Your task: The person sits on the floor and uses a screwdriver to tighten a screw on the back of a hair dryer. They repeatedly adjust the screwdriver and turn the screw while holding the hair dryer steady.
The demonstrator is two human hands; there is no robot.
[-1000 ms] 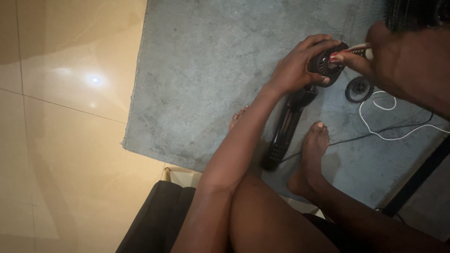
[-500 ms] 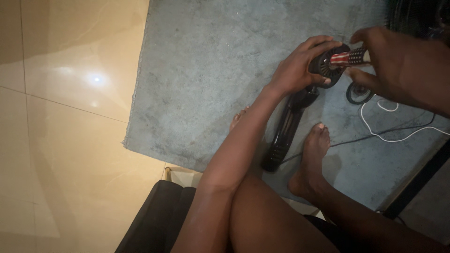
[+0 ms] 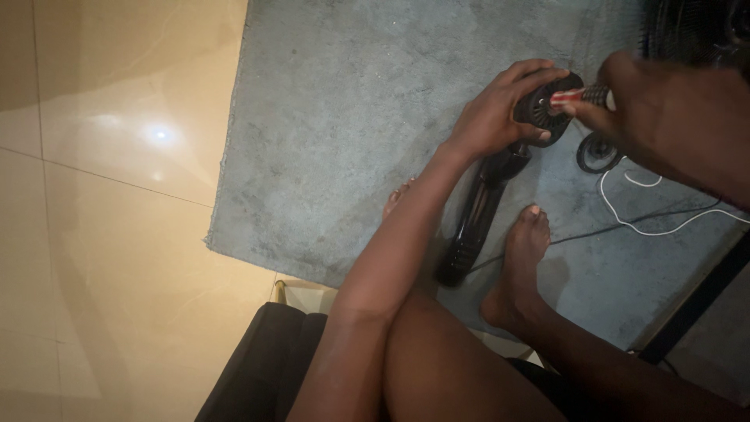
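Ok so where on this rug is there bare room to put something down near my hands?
The grey rug lies bare left of the left hand, out to its edge by the tiled floor. It is crowded right of the black device: the right hand, a small black ring, the white cable and a foot.

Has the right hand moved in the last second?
Yes. The right hand has moved left onto the round black part, judged against the white cable on the rug.
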